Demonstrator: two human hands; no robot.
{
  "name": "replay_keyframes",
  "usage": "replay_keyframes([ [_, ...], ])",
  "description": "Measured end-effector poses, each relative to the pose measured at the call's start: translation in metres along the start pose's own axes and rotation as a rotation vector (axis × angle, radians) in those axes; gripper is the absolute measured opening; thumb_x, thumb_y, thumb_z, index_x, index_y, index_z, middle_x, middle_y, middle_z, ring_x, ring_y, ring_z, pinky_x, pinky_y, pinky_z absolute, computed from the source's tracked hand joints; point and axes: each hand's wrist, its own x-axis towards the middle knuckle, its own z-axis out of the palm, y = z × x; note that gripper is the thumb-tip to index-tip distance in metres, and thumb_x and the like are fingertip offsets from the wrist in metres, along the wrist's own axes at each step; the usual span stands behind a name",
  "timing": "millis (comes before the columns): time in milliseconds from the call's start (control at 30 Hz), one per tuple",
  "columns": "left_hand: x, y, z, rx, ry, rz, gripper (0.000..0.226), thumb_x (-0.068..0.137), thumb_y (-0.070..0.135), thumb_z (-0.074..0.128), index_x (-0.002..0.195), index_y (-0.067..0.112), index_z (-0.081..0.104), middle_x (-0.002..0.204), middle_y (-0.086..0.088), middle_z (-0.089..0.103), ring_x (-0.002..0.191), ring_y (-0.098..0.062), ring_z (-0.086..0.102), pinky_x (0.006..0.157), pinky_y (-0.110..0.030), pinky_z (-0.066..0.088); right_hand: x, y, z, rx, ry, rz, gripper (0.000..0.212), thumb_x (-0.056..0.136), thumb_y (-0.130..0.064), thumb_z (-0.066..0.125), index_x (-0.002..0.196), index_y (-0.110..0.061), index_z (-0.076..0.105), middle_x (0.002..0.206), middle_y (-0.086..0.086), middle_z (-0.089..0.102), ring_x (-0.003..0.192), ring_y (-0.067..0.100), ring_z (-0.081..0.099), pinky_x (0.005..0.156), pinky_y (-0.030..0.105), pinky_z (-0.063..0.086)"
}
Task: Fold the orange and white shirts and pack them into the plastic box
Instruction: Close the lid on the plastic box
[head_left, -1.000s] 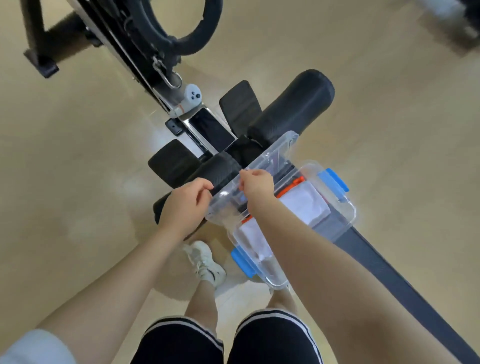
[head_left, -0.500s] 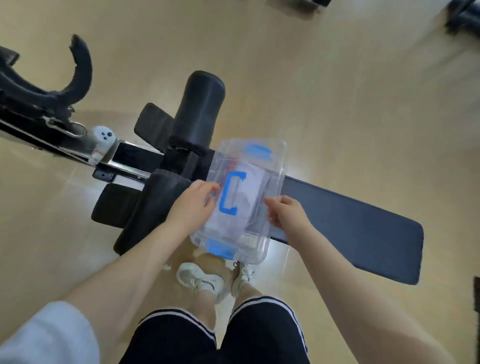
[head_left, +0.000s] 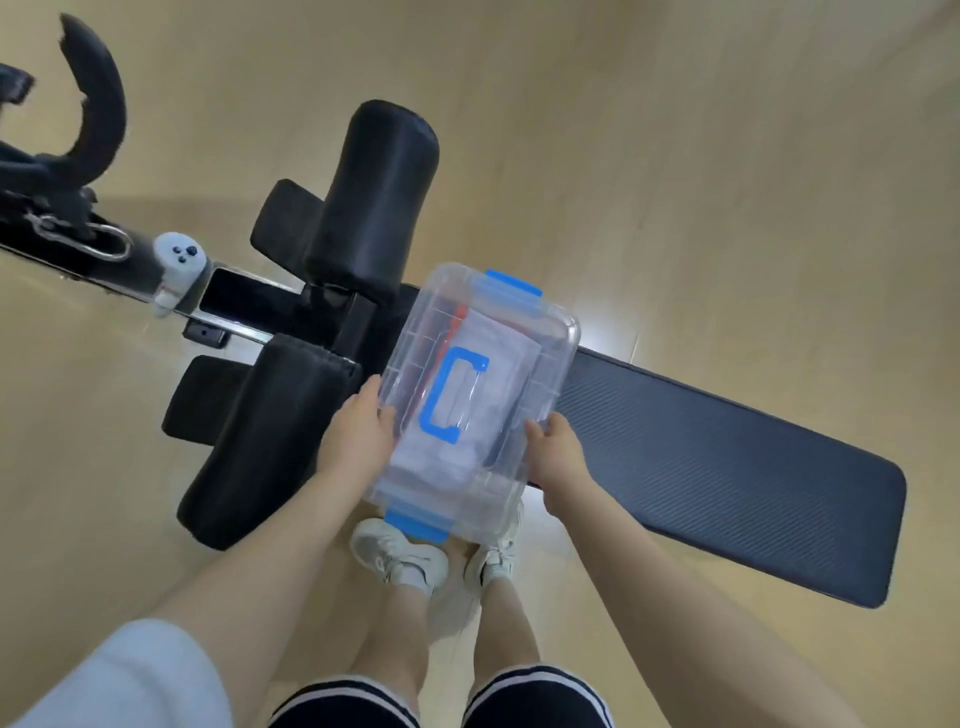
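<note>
The clear plastic box (head_left: 545, 332) rests on the black padded bench (head_left: 727, 467), its lid closed, with a blue handle (head_left: 448, 395) on top and blue latches (head_left: 511, 288) at both ends. Through the lid I see the folded white shirt (head_left: 493, 358) lying on top and a strip of the orange shirt (head_left: 460, 322) along its left edge. My left hand (head_left: 358, 436) grips the box's left side near the front. My right hand (head_left: 556, 452) grips its right side.
Black foam rollers (head_left: 369, 202) and pads of the bench stand left of the box. A white controller (head_left: 174, 260) and a dark phone (head_left: 234, 301) lie on the metal frame at left. My white shoes (head_left: 400, 556) stand on the wooden floor below the box.
One second ago the lid stood open while both hands held it; it is now closed. Both hands moved onto the box's sides, and the view swung to the right.
</note>
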Motion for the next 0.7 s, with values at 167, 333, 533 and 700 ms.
replay_keyframes([
  [167, -0.002, 0.003, -0.003, -0.096, -0.038, -0.030, 0.040, 0.097, 0.018, 0.037, 0.137, 0.015, 0.036, 0.103, -0.007, 0.057, 0.074, -0.016, 0.052, 0.062, -0.027, 0.042, 0.019, -0.011, -0.004, -0.087, -0.007, -0.113, 0.015, 0.094, -0.022, 0.043, 0.097, -0.010, 0.052, 0.086, 0.004, 0.053, 0.078, 0.023, 0.050, 0.068, 0.035, 0.043],
  [333, 0.007, 0.008, 0.000, 0.026, -0.013, -0.071, 0.055, 0.093, 0.013, 0.042, 0.144, 0.022, 0.024, 0.131, -0.013, 0.048, 0.105, -0.029, 0.055, 0.084, -0.039, 0.050, 0.029, -0.021, -0.016, -0.273, -0.084, -0.106, 0.018, 0.091, -0.021, 0.045, 0.098, -0.004, 0.049, 0.090, 0.011, 0.053, 0.078, 0.027, 0.054, 0.063, 0.037, 0.052],
  [533, 0.030, 0.038, 0.004, 0.636, 0.003, 0.484, 0.083, 0.089, 0.039, 0.052, 0.148, 0.019, -0.004, 0.157, -0.005, -0.015, 0.146, -0.024, -0.010, 0.118, -0.037, -0.001, 0.038, -0.049, -0.016, -0.563, 0.052, -0.550, 0.079, 0.090, -0.022, 0.054, 0.149, -0.013, 0.002, 0.157, 0.015, 0.008, 0.142, 0.031, 0.019, 0.113, 0.042, 0.026],
  [700, 0.053, 0.045, 0.006, 0.725, -0.094, 0.501, 0.104, 0.075, 0.061, 0.058, 0.147, 0.027, -0.007, 0.156, -0.002, -0.023, 0.145, -0.022, -0.015, 0.118, -0.036, -0.005, 0.081, -0.103, -0.017, -0.855, 0.077, -0.724, 0.066, 0.094, -0.035, 0.048, 0.148, -0.013, 0.017, 0.156, 0.016, 0.015, 0.143, 0.033, 0.017, 0.116, 0.041, 0.016],
])
